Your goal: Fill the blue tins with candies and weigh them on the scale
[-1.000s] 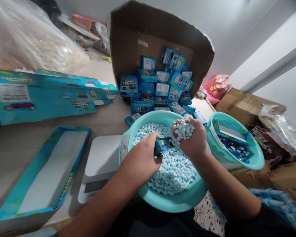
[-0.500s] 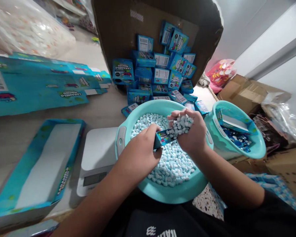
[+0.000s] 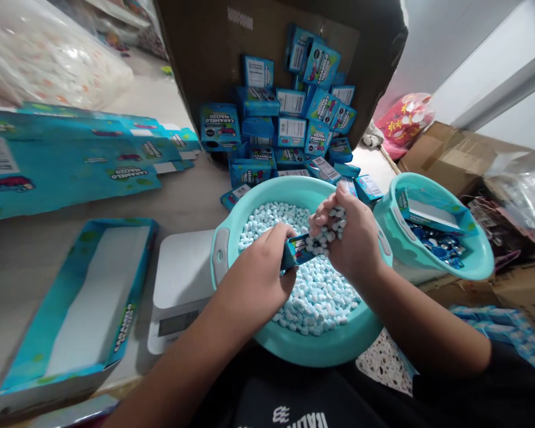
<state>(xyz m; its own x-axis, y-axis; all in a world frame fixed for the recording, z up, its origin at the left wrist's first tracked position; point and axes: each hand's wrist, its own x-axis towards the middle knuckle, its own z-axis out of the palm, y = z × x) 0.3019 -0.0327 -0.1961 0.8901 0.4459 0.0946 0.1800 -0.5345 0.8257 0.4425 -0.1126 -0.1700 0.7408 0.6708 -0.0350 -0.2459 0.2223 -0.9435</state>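
My left hand (image 3: 267, 267) is closed around a small blue candy box (image 3: 299, 249), tilted with its open end toward my right hand. Cupped beside that opening, my right hand (image 3: 350, 238) holds a heap of small pale blue and white candies (image 3: 332, 229), some of them at the box's mouth. Both hands are above a turquoise tub (image 3: 312, 351) filled with the same kind of candies (image 3: 316, 297). How full the small box is cannot be seen.
A white scale (image 3: 182, 267) and an open blue tray box (image 3: 129, 309) stand left. Flattened blue cartons (image 3: 71, 172) lie behind. Filled-looking small boxes (image 3: 289, 131) pile in a tipped cardboard box (image 3: 196, 53). A second turquoise bucket (image 3: 479, 261) stands right.
The heap in my right hand has shrunk, and its fingers have curled in more, tilting toward the box. The small box stays in my left hand. The view has shifted slightly.
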